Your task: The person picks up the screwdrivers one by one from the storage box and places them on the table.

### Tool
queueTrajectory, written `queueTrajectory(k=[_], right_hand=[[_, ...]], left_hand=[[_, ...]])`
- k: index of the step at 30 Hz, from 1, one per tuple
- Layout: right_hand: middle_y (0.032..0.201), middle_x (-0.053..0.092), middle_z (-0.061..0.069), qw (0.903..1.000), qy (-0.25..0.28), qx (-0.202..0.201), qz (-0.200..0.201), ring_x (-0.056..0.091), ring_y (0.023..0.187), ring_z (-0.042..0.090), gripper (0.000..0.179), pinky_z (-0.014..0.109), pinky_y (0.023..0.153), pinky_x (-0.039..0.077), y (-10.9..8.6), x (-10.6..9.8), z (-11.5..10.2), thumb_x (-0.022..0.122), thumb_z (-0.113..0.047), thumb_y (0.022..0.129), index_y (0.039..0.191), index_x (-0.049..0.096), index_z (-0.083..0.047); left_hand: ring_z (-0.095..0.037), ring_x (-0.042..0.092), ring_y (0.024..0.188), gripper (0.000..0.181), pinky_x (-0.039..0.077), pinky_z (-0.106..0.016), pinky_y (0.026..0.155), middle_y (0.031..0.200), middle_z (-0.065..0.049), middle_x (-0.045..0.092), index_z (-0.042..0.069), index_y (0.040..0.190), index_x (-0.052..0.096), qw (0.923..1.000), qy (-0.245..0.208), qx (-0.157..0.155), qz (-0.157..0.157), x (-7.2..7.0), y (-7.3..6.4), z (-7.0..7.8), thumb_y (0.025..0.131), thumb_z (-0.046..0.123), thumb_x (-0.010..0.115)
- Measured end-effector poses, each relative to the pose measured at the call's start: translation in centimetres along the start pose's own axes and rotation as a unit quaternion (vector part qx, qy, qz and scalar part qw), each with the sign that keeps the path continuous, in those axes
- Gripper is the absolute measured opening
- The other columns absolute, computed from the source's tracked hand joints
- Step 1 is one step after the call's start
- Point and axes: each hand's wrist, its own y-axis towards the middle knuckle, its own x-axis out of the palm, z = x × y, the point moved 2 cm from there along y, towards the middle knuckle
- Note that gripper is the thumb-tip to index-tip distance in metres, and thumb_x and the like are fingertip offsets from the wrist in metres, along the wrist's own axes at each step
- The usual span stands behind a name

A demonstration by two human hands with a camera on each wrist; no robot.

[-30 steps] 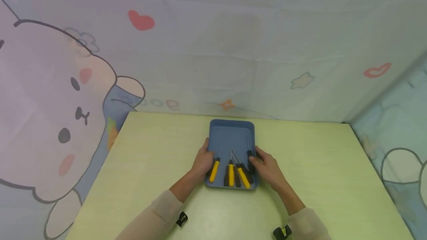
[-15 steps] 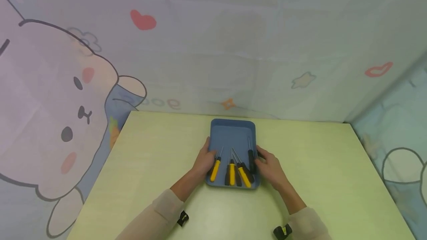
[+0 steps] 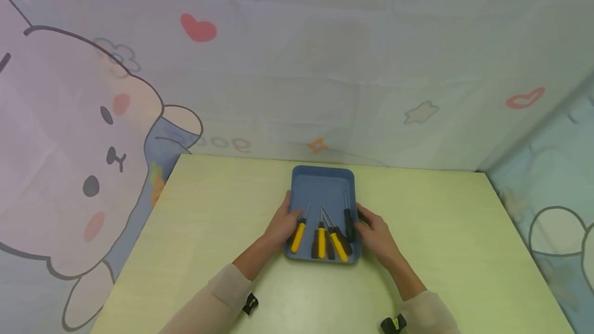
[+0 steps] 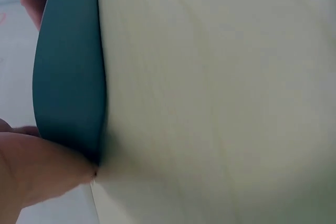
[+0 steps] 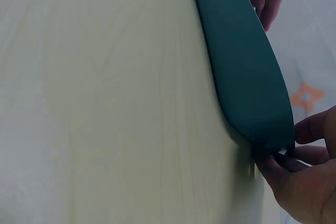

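A blue rectangular tray [image 3: 322, 185] sits on the table, and both of my hands grip it by its long sides. My left hand [image 3: 281, 227] holds the left rim with the thumb over the edge. On the opposite side, my right hand [image 3: 378, 236] grips the right rim, thumb near the edge. Inside lie several screwdrivers: a black one [image 3: 349, 226] along the right wall, a yellow-handled one [image 3: 298, 237] by my left thumb, and a cluster with yellow [image 3: 322, 242] and dark handles near the front. Both wrist views show the tray's front wall [image 4: 68, 66] low against the tabletop.
The pale wooden table [image 3: 223, 195] extends to both sides of the tray. Behind it hangs a cloth backdrop [image 3: 297, 66] printed with hearts and a cartoon animal. Dark wrist straps [image 3: 393, 323] show below the sleeves.
My right thumb has drawn back from over the black screwdriver to the tray's rim. The tray and screwdrivers stay in nearly the same place.
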Motion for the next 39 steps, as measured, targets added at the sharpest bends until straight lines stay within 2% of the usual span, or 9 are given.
queueTrajectory(k=[5, 8, 13, 20, 23, 25, 28, 31, 39], right_hand=[[0.164, 0.041, 0.023, 0.9997, 0.023, -0.004, 0.000, 0.035, 0.154, 0.039, 0.058, 0.054, 0.125, 0.031, 0.1, 0.0, 0.3, 0.053, -0.004, 0.106, 0.161, 0.039, 0.002], [0.164, 0.041, 0.025, 0.9986, 0.052, 0.000, 0.004, 0.038, 0.152, 0.040, 0.056, 0.052, 0.123, 0.034, 0.2, 0.1, 0.7, 0.054, -0.001, 0.105, 0.160, 0.041, 0.003], [0.161, 0.043, 0.028, 0.9965, 0.081, 0.013, 0.013, 0.043, 0.149, 0.042, 0.055, 0.052, 0.120, 0.037, 0.3, 0.4, 0.6, 0.054, 0.002, 0.105, 0.158, 0.043, 0.006], [0.159, 0.045, 0.029, 0.9979, 0.062, 0.014, 0.005, 0.046, 0.146, 0.043, 0.053, 0.052, 0.118, 0.041, 0.5, 0.3, 0.1, 0.054, 0.001, 0.106, 0.157, 0.043, 0.008], [0.155, 0.050, 0.030, 0.9986, 0.051, 0.011, 0.006, 0.051, 0.142, 0.042, 0.051, 0.051, 0.116, 0.044, 0.6, -0.1, -0.2, 0.055, -0.002, 0.107, 0.156, 0.045, 0.008], [0.151, 0.054, 0.030, 0.9986, 0.052, 0.011, 0.008, 0.054, 0.139, 0.042, 0.050, 0.050, 0.114, 0.047, 0.8, -0.3, -0.5, 0.056, -0.005, 0.107, 0.155, 0.047, 0.007], [0.149, 0.056, 0.030, 0.9985, 0.055, 0.006, 0.004, 0.055, 0.138, 0.042, 0.049, 0.047, 0.113, 0.050, 1.0, -0.7, -0.9, 0.057, -0.007, 0.108, 0.153, 0.048, 0.008], [0.149, 0.056, 0.030, 0.9992, 0.038, -0.002, 0.008, 0.056, 0.137, 0.043, 0.048, 0.047, 0.112, 0.051, 1.2, -1.0, -1.2, 0.058, -0.008, 0.107, 0.151, 0.050, 0.008], [0.139, 0.065, 0.023, 0.9951, -0.074, -0.044, 0.047, 0.064, 0.125, 0.037, 0.047, 0.052, 0.105, 0.054, 1.3, -1.9, -2.5, 0.063, -0.014, 0.105, 0.148, 0.056, 0.003]], left_hand=[[-0.032, 0.006, 0.163, 0.078, 0.007, -0.049, 0.131, 0.177, -0.015, 0.006, 0.007, 0.171, 0.005, 0.9978, -0.006, 0.026, -0.061, -1.6, 0.3, -0.6, 0.110, 0.020, 0.052], [-0.034, 0.007, 0.163, 0.078, 0.009, -0.050, 0.131, 0.177, -0.017, 0.006, 0.004, 0.170, 0.005, 0.9961, 0.017, 0.039, -0.077, -2.1, 0.1, -0.5, 0.110, 0.021, 0.052], [-0.037, 0.015, 0.161, 0.074, 0.015, -0.052, 0.130, 0.175, -0.022, 0.014, 0.000, 0.169, 0.010, 0.9941, 0.052, 0.068, -0.066, -2.4, 0.0, -0.7, 0.110, 0.017, 0.051], [-0.034, 0.031, 0.157, 0.064, 0.030, -0.048, 0.126, 0.171, -0.020, 0.029, -0.001, 0.167, 0.024, 0.9901, 0.076, 0.111, -0.039, -3.3, 0.8, -0.9, 0.110, 0.012, 0.050], [-0.035, 0.029, 0.158, 0.064, 0.029, -0.048, 0.127, 0.172, -0.023, 0.025, -0.003, 0.167, 0.020, 0.9847, 0.081, 0.142, -0.059, -3.7, 1.5, -0.7, 0.109, 0.005, 0.047], [-0.037, 0.024, 0.159, 0.067, 0.026, -0.049, 0.127, 0.173, -0.025, 0.019, -0.005, 0.167, 0.015, 0.9810, 0.074, 0.157, -0.086, -3.9, 1.9, -0.7, 0.108, 0.000, 0.045], [-0.038, 0.017, 0.161, 0.070, 0.021, -0.049, 0.129, 0.174, -0.026, 0.011, -0.006, 0.167, 0.006, 0.9777, 0.066, 0.155, -0.125, -4.2, 2.3, -0.9, 0.107, -0.003, 0.043], [-0.036, 0.013, 0.162, 0.071, 0.019, -0.049, 0.130, 0.175, -0.024, 0.008, -0.003, 0.168, 0.002, 0.9768, 0.057, 0.139, -0.152, -4.5, 2.4, -1.0, 0.108, -0.003, 0.041], [-0.034, 0.011, 0.163, 0.073, 0.018, -0.047, 0.130, 0.176, -0.020, 0.008, -0.001, 0.169, 0.005, 0.9772, 0.028, 0.120, -0.173, -4.7, 2.9, -1.2, 0.107, -0.003, 0.045]])
